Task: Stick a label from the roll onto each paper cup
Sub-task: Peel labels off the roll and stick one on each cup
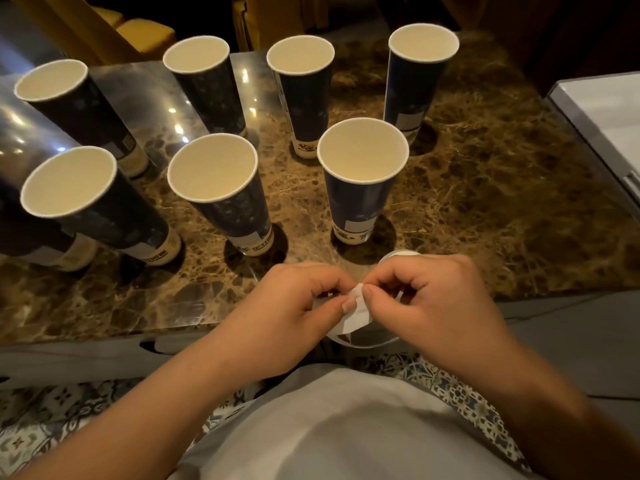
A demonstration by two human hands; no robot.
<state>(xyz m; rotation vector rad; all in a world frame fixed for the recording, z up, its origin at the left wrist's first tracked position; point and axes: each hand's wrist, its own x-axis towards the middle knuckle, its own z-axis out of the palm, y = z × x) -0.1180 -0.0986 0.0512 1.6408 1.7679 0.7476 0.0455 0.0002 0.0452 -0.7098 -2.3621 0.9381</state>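
**Hand and arm position**

Both of your forearms enter from the bottom of the view and angle inward, so that your hands meet at the centre, knuckles up. Your left hand (pixel 291 299) has its fingers curled under the palm; its thumb lies extended toward the right and presses against the index finger in a pinch. Your right hand (pixel 426 292) mirrors this pose: the fingers are curled, and the thumb and index fingertip close together in a pinch facing the left hand. The two pinches sit just beside each other, thumb tips almost touching. Both wrists are bare and held roughly level.
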